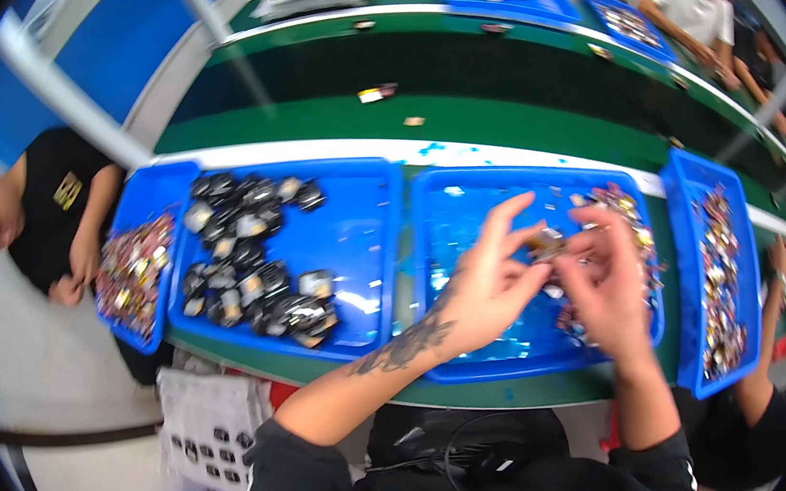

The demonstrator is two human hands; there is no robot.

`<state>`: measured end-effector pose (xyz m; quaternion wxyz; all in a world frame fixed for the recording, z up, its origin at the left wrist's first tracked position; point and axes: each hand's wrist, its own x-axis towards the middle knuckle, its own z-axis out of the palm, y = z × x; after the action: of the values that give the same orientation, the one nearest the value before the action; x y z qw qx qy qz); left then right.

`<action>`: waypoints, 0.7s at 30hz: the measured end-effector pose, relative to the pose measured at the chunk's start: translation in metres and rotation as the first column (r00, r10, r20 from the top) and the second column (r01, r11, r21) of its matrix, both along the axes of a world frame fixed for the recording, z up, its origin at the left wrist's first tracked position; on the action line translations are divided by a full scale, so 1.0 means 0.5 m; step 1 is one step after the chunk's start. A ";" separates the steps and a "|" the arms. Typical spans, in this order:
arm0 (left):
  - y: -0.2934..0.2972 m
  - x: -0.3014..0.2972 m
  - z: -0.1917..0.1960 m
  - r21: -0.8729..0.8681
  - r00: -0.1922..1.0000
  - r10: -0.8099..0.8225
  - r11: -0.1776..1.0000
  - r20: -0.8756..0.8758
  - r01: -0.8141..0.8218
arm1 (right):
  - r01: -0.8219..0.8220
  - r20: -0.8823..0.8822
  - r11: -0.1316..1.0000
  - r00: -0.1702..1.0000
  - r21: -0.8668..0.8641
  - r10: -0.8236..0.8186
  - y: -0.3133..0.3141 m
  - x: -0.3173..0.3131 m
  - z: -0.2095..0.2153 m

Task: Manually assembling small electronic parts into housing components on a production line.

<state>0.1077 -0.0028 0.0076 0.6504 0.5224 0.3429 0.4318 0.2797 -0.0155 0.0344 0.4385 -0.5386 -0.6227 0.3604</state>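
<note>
Over the blue tray [442,332] in front of me, my two hands meet. My left hand [487,291] pinches a small brownish, shiny piece [546,244] between thumb and a fingertip, its index finger lifted away. Close against that piece, my right hand [611,288] has thumb and fingers drawn together; motion smears them, and what they hold is unclear. Below and beyond the right hand lies a heap of small pink, gold and silver pieces [647,246] at the tray's right side. Bits of blue film cover part of the tray floor.
Left of my tray, a blue tray [355,250] holds several black-wrapped pieces [249,213]. Narrow blue trays of small parts stand at far left [152,176] and right [686,309]. Beyond runs a green conveyor [298,91] with a few pieces. Co-workers sit left, right and opposite.
</note>
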 end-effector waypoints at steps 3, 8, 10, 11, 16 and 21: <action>-0.003 -0.084 0.056 0.539 0.741 0.311 0.839 -0.594 0.080 | -0.065 0.102 0.991 0.993 0.118 0.053 0.131 0.050 0.024; -0.041 -0.313 0.038 0.633 -0.111 0.660 0.747 -0.743 0.202 | 0.036 0.183 0.977 0.983 -0.212 0.003 0.387 0.090 -0.021; -0.061 -0.357 -0.004 0.629 -0.196 0.693 0.716 -0.694 0.303 | 0.087 0.211 0.927 0.977 -0.366 -0.009 0.447 0.114 -0.062; -0.065 -0.366 -0.008 0.580 -0.151 0.631 0.766 -0.761 0.279 | 0.131 0.356 0.942 0.935 -0.308 -0.013 0.452 0.105 -0.070; -0.015 -0.338 0.018 0.314 -0.063 0.331 0.930 -0.942 0.189 | 0.198 0.750 0.978 0.657 -0.071 -0.078 0.445 0.152 -0.068; 0.050 -0.276 0.070 0.522 0.392 0.475 0.853 -0.788 0.018 | 0.067 0.696 0.998 0.716 0.015 -0.058 0.337 0.137 0.023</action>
<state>-0.0303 0.0223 0.0425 0.1565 0.7501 0.5961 0.2396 0.3482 0.1529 0.0460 0.1815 -0.6577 -0.7211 0.1203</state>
